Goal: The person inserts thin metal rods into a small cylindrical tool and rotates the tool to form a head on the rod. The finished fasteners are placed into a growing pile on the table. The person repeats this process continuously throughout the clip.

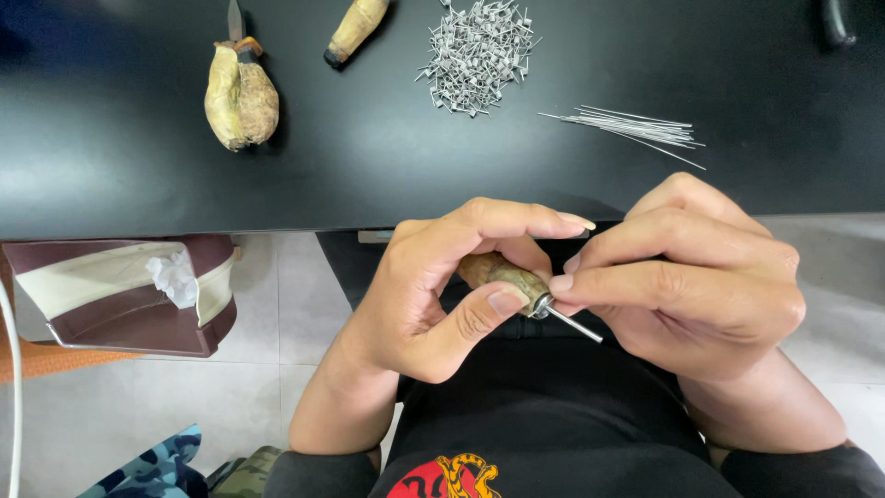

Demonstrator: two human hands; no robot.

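Left hand [433,295] is curled around a small tool with a taped, brownish handle [498,274], thumb pressed along its lower side just behind the metal collar, index finger arched over the top. Right hand [687,277] is bunched up close against it, fingertips pinching in at the tool's front end, where a short metal pin [576,325] sticks out and slants down to the right. Exactly what those right fingertips are nipping I cannot tell, they hide the spot. Both hands hover over the person's lap, in front of the black shirt, just clear of the near edge of the desk [387,175].

Up on the black desk, straight beyond the right hand, lies a loose bundle of thin straight wires [641,129], fanned slightly. Left of that, a heap of short bent wire pieces [477,53], all tangled together. Farther left, another wrapped handle [355,28] lies at an angle near the far edge, and beside it a fatter tool with a bulky taped grip [241,97] and a blade pointing away.

Below the desk on the left, a maroon and cream bin [129,295] sits on the tiled floor with a crumpled white tissue [175,277] inside.
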